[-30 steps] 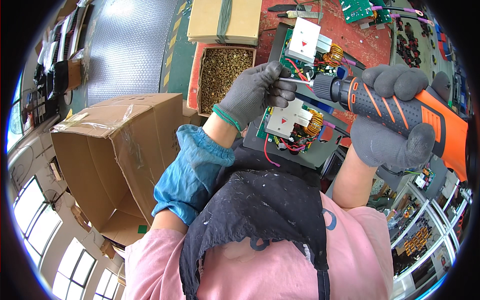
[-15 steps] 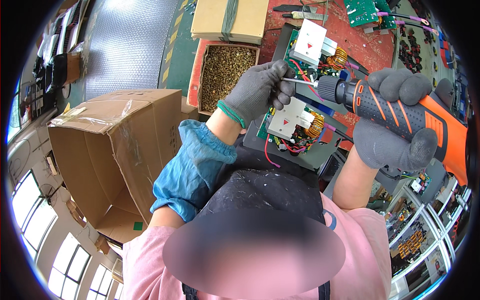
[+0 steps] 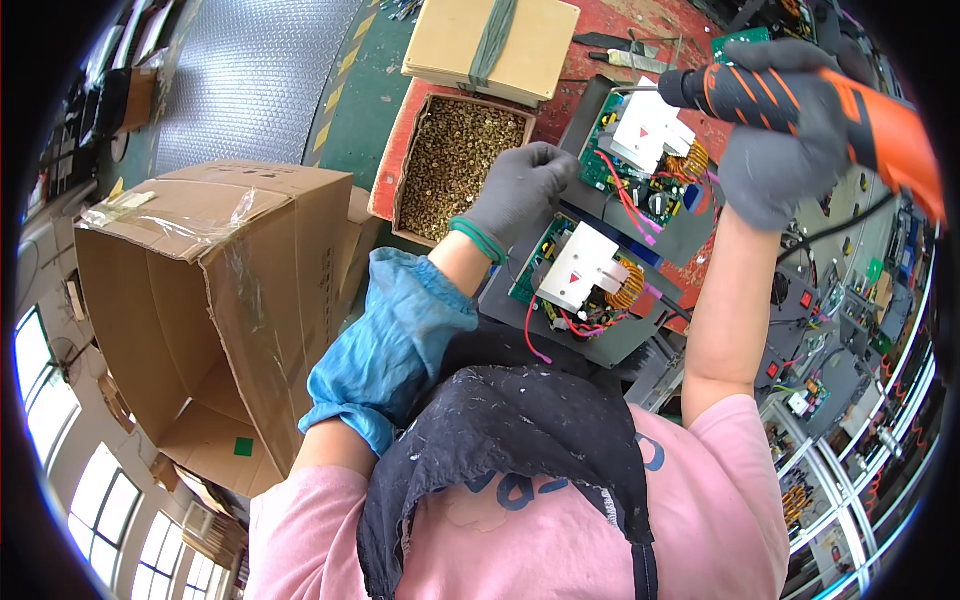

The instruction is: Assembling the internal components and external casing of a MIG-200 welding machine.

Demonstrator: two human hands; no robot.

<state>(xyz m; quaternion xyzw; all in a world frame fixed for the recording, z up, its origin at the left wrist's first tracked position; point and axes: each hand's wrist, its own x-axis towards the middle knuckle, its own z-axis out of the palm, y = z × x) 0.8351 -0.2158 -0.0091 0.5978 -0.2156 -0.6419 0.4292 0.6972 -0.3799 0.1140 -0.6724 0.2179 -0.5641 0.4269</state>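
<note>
My right hand (image 3: 775,165), in a grey glove, grips an orange and black power screwdriver (image 3: 890,130). Its nose points left, above the farther of two open grey casings. That casing holds a green circuit board with a white plate (image 3: 645,132), a copper coil and red wires. A similar board with a white plate (image 3: 575,270) lies in the nearer casing. My left hand (image 3: 520,190), also gloved, is closed beside the farther casing, near a box of small brass-coloured screws (image 3: 455,145). Whatever its fingers may pinch is hidden.
A tied stack of tan boards (image 3: 545,45) stands behind the screw box on the red bench. A large open cardboard box (image 3: 270,265) is at my left. Hand tools (image 3: 625,60) lie at the back. A black cable (image 3: 840,232) hangs from the screwdriver.
My right hand has raised the screwdriver away and farther back. My left hand has let go of the screwdriver's bit shaft and drawn slightly down and left. My view has shifted a little.
</note>
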